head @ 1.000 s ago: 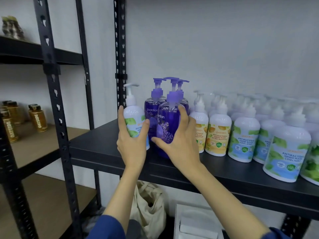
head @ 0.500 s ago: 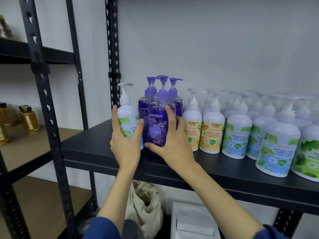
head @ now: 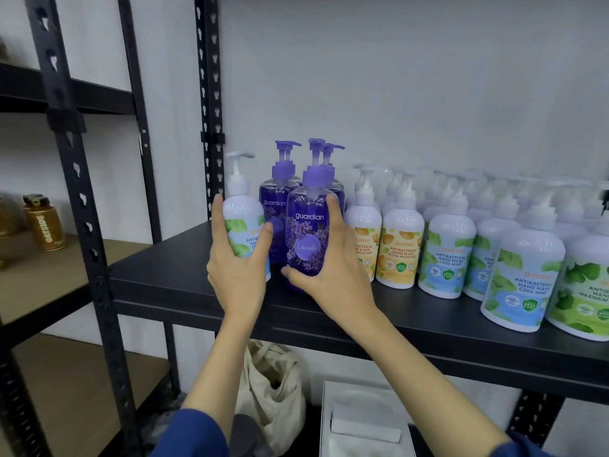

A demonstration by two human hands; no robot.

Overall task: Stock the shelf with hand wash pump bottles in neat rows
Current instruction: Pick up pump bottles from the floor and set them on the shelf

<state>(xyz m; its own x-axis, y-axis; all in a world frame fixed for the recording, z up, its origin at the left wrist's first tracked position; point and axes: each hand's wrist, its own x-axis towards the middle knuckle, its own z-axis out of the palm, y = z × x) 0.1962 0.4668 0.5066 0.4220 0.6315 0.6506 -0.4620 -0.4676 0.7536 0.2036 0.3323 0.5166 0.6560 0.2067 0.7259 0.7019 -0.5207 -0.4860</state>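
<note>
Two hands: both were raised to the front left of the black shelf (head: 184, 285), each wrapped around a pump bottle.
Left hand (head: 238, 275): gripped the white mint bottle (head: 242, 216), fingers on its left side, thumb across the glossy label.
Right hand (head: 333, 275): gripped the purple lavender bottle (head: 308, 235), fingers up its right side, thumb under the lower front.
White mint bottle: smooth, rounded plastic with a tall white pump, standing at the left end of the row.
Purple lavender bottle: translucent, shiny, with a floral label; just beside the white one, in front of more purple bottles (head: 278, 196).
Shelf: matte black board on perforated metal uprights.
Neighbours to the right: orange-label bottles (head: 400, 249), then blue mint-label bottles (head: 524, 278), rounded white, in rows reaching back to the wall.
Below: a crumpled cloth bag (head: 273, 387) and a white box (head: 362, 420).
</note>
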